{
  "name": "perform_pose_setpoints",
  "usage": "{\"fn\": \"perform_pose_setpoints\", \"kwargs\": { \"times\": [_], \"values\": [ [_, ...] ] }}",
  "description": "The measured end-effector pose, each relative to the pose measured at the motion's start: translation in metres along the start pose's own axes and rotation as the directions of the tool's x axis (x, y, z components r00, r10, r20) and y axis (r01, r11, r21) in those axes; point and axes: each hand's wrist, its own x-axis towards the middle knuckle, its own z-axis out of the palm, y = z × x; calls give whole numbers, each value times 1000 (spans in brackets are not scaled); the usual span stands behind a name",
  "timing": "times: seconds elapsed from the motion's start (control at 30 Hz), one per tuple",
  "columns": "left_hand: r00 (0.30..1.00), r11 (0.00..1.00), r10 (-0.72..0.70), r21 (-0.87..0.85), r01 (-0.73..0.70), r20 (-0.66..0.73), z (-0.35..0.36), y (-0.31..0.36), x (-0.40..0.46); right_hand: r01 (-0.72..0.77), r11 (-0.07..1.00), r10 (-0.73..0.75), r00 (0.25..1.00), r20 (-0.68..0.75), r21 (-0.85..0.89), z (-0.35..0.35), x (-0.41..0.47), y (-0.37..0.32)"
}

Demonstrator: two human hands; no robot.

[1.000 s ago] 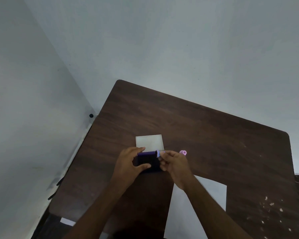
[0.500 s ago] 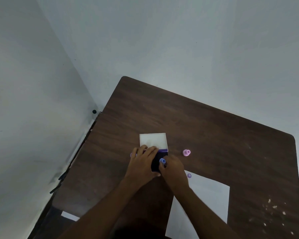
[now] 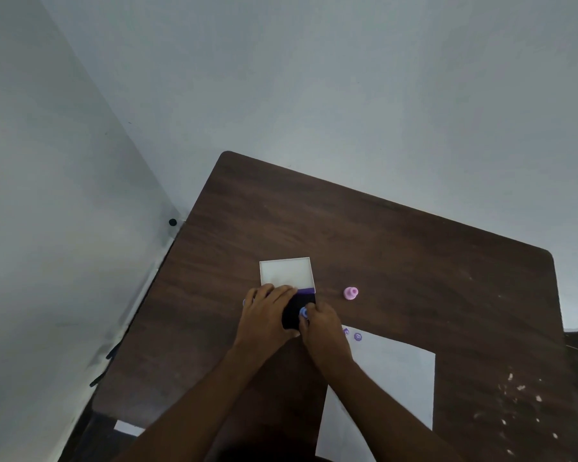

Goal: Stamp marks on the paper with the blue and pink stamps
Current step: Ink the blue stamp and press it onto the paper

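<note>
My right hand [image 3: 324,331] pinches the blue stamp [image 3: 303,312] and presses it down on the dark purple ink pad [image 3: 297,311]. My left hand [image 3: 267,315] lies flat over the pad's left side and holds it on the table. The pad's white lid [image 3: 286,271] lies open just behind it. The pink stamp [image 3: 350,293] stands alone to the right of the pad. The white paper [image 3: 391,378] lies near the front edge under my right forearm, with two small purple marks [image 3: 357,336] at its far corner.
The dark wooden table [image 3: 381,245] stands in a corner against pale walls. White crumbs [image 3: 518,391] speckle its right front part. A white scrap [image 3: 127,428] shows below the table's left front edge.
My left hand moved from gripping the pad's side to lying flat on it. My right hand brought the blue stamp down from the pad's far edge onto its surface.
</note>
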Motion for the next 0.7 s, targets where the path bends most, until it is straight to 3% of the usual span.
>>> {"fn": "perform_pose_setpoints", "kwargs": {
  "times": [0.13, 0.23, 0.4, 0.5, 0.57, 0.7],
  "values": [
    [998, 1000, -14, 14, 13, 60, -1, 2, 0, -37, 999, 35, 998, 61, 40, -11, -3, -4],
    [997, 998, 2, 55, -6, 77, 1, 7, 1, 110, 985, -98, 991, -95, 136, -13, -22, 17],
    [996, 998, 13, -69, -7, 84, 14, 25, -12, 53, 935, 79, 933, -351, 351, -20, -52, 68],
    [978, 993, -11, -116, 36, 206, 30, 58, -4, -101, 905, 253, 909, -331, 414, -30, -54, 97],
    [925, 978, -161, -71, 196, 343, 34, 80, 3, -142, 888, 306, 893, -330, 438, -34, -55, 112],
    [921, 986, -100, -85, 142, 377, 53, 99, 4, -159, 860, 319, 909, -268, 485, -34, -51, 126]
  ]
}}
